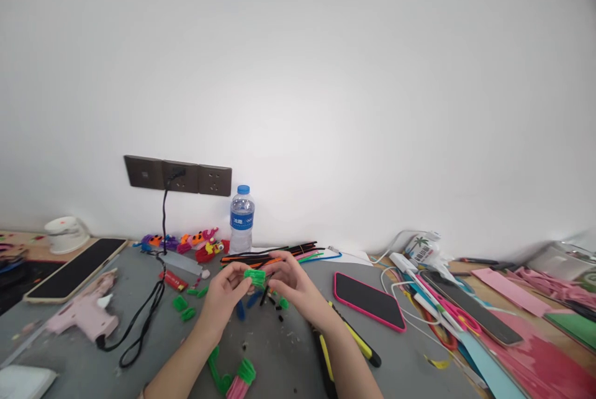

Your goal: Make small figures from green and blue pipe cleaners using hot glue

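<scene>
Two bare hands meet above a smooth grey tabletop [288, 349]: the left hand [226, 290] and right hand [291, 281] pinch opposite ends of a short, fuzzy green coil [254, 276], fingers curled closed around it. Thin black, orange and pink pipe cleaners [274, 254] lie bundled just behind, near a clear plastic bottle [242, 219] with a blue cap. A flat phone [367, 301] with a pink rim lies right, a pink glue gun [86, 312] left.
</scene>
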{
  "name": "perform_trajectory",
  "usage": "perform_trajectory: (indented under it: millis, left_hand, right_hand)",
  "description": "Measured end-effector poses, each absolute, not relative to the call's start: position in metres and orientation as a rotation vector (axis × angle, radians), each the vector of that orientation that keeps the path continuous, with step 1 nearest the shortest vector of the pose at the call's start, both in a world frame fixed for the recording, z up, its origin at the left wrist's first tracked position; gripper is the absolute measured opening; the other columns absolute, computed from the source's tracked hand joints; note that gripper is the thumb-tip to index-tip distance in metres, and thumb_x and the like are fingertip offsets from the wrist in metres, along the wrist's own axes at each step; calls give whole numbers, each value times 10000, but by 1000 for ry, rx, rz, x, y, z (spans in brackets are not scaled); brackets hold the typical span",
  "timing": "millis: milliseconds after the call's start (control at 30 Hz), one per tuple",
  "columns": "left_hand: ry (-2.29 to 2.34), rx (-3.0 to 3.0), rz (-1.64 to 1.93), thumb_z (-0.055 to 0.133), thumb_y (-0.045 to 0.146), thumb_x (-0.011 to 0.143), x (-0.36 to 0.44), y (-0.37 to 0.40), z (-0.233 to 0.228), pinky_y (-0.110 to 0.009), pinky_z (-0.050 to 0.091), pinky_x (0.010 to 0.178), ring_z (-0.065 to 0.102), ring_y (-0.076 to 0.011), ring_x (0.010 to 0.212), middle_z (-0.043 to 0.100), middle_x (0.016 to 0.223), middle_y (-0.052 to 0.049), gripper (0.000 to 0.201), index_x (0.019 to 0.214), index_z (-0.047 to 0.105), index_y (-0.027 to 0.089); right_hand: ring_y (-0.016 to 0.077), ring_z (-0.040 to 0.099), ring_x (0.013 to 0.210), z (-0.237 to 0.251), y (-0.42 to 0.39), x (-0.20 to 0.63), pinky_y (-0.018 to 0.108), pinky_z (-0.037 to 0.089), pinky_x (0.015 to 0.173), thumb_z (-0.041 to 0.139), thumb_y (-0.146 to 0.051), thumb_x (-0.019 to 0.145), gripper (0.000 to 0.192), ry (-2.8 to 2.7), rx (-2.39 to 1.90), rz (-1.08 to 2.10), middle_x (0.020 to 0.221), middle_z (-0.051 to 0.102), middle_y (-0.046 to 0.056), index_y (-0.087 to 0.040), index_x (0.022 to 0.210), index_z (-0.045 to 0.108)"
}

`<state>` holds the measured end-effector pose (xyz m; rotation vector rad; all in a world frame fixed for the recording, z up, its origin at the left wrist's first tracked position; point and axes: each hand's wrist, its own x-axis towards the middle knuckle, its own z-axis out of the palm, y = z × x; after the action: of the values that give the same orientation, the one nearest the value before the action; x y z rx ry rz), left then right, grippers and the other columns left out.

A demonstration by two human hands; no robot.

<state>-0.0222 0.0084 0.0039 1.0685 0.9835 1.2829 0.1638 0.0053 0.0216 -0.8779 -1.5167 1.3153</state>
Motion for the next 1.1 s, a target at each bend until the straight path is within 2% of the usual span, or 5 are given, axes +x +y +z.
perform_trajectory:
  millis: [233,367,567,800,1100]
  left_hand:
    - [1080,1013,1348,783,376,614,-29,13,6,-363,583,791,658,-250,893,649,867,-37,312,835,665,190]
    - [1080,1010,1377,773,386,618,-30,13,9,-359,582,813,656,-229,869,648,841,-25,310,825,657,188]
    - [1114,1079,1373,755,396,630,-32,11,12,-361,589,789,664,-239,860,644,825,-27,303,831,652,193]
    - [1110,1058,1390,748,406,639,-34,14,12,-351,589,776,662,-221,824,648,826,-24,296,825,659,195]
    - [1102,1188,1366,711,416,699,-33,12,10,-331,574,776,660,-255,934,680,893,-63,310,909,668,191]
  right_hand:
    - [253,597,1070,-2,25,225,417,438,959,414,-276,875,277,-1529,-1652,420,1132,659,126,-177,1069,585]
    - [298,553,1161,-16,29,233,519,367,1008,419,-254,877,267,-1563,-1842,338,1174,660,126,-191,960,665]
    - [321,446,1277,-17,27,215,706,67,1058,448,-179,904,241,-1687,-2011,213,1238,635,108,-203,926,687]
    - [265,552,1051,-9,25,214,694,97,1059,443,-156,906,276,-1801,-2043,68,1005,683,46,-253,866,698]
    - [274,558,1024,-18,30,221,697,152,1039,498,-133,855,224,-1733,-2161,30,981,679,48,-241,914,685]
